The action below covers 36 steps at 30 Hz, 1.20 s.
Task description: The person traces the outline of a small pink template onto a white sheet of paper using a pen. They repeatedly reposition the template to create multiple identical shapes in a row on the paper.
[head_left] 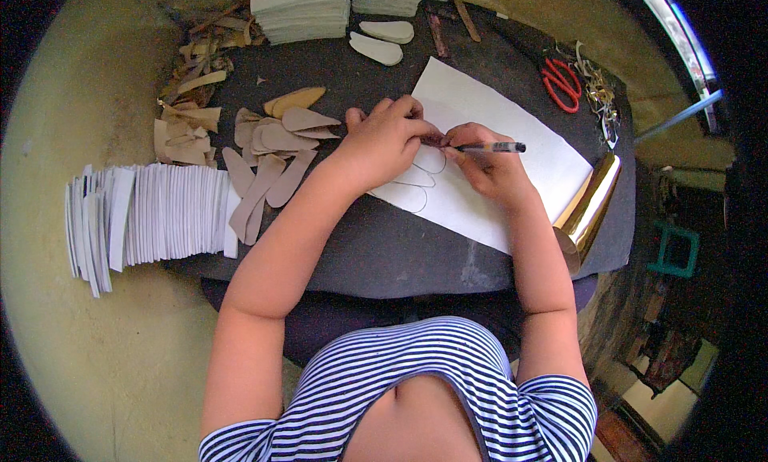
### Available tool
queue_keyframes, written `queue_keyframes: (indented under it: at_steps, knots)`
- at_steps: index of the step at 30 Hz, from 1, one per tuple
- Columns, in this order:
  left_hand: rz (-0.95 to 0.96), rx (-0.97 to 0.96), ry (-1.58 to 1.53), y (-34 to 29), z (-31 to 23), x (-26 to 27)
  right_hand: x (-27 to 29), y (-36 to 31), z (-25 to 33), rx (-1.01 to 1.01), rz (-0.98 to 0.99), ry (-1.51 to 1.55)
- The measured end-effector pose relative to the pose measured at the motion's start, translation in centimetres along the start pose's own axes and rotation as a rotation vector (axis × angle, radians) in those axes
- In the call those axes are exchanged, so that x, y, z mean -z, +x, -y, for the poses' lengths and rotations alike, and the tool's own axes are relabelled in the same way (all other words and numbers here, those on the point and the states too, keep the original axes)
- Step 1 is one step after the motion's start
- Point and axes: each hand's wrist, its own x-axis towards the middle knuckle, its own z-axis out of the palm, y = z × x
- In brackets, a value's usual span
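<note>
A large white sheet lies on the dark table, with several rounded sole-like outlines drawn in its near left part. My right hand is closed around a black pen, its tip down at the sheet beside my left fingertips. My left hand presses on the sheet's left part, fingers bent and close together. What lies under those fingers is mostly hidden; a dark edge shows near the fingertips. At the right the sheet's edge curls over, showing a shiny gold side.
Left of my left hand lie beige sole-shaped pieces. A row of white pieces stands at the left edge; stacks of white pieces stand at the back. Red-handled scissors and shiny scraps lie at the far right.
</note>
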Motion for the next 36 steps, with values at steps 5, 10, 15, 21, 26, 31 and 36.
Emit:
queue_keyframes:
  at_steps: [5, 10, 15, 21, 26, 31, 36]
  knots:
    - [0.036, -0.021, -0.022, 0.6, 0.3, 0.5, 0.4, -0.5, -0.5, -0.028, -0.009, -0.022]
    - [0.024, -0.041, -0.016, 0.7, 0.6, 0.4, 0.0, 0.2, 0.0, 0.032, 0.015, -0.033]
    - [0.029, -0.069, -0.036, 0.7, 0.6, 0.7, 0.4, -0.1, 0.0, 0.000, 0.009, -0.022]
    - [0.021, -0.084, -0.067, 1.1, 1.1, 0.9, 0.1, 0.3, 0.0, 0.045, 0.018, -0.040]
    - [-0.059, -0.084, -0.109, 1.1, 1.2, 0.5, 0.3, -0.2, -0.3, 0.057, 0.001, -0.074]
    - [-0.081, -0.106, -0.115, 1.1, 1.5, 0.3, 0.1, -0.1, -0.4, 0.101, 0.008, -0.121]
    - [-0.048, -0.145, -0.078, 1.1, 1.8, 0.2, 0.1, -0.1, -0.4, 0.121, -0.005, -0.094]
